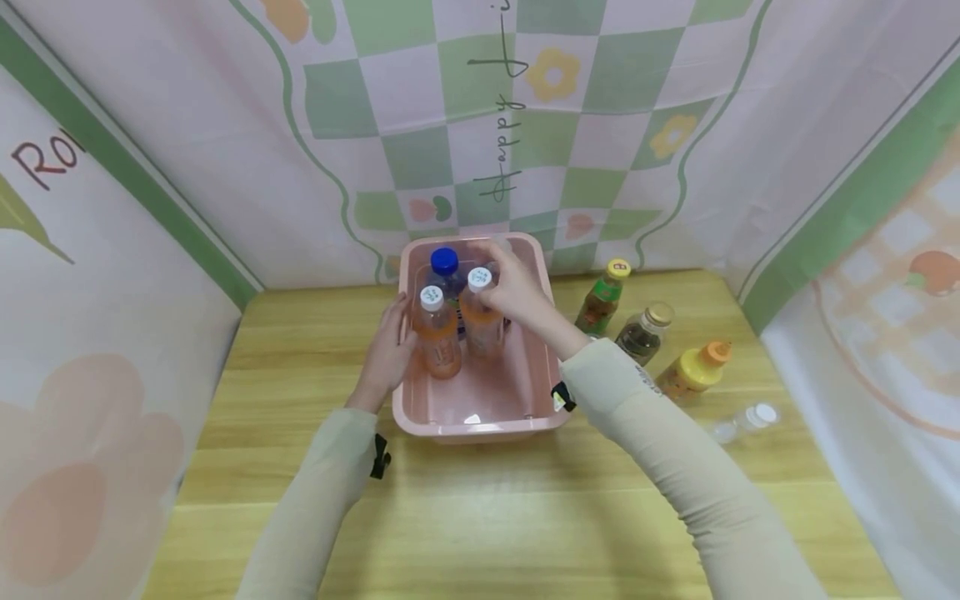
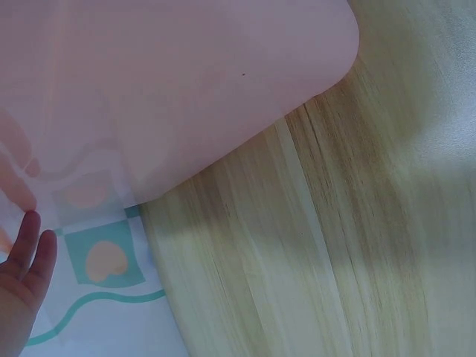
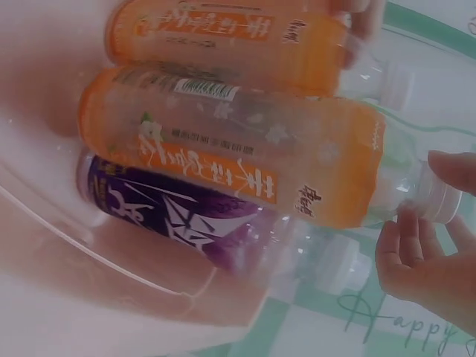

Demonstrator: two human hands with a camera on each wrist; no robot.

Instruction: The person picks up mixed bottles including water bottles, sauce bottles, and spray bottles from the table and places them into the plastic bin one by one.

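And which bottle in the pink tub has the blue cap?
The rear-left bottle, behind the two orange-labelled bottles; its cap alone is blue, the others look whitish.

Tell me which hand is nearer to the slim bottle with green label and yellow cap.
Right. The right hand, over the pink plastic basin, is left of that bottle; the left hand is farther, at the basin's left rim.

Booth-like nook, wider room untellable: green-checked fabric backdrop [image 1: 408, 92] at 12 o'clock, flower-print side panel [image 1: 97, 283] at 9 o'clock, fruit-print side panel [image 1: 892, 275] at 3 o'clock, around wood-grain tabletop [image 1: 480, 521].
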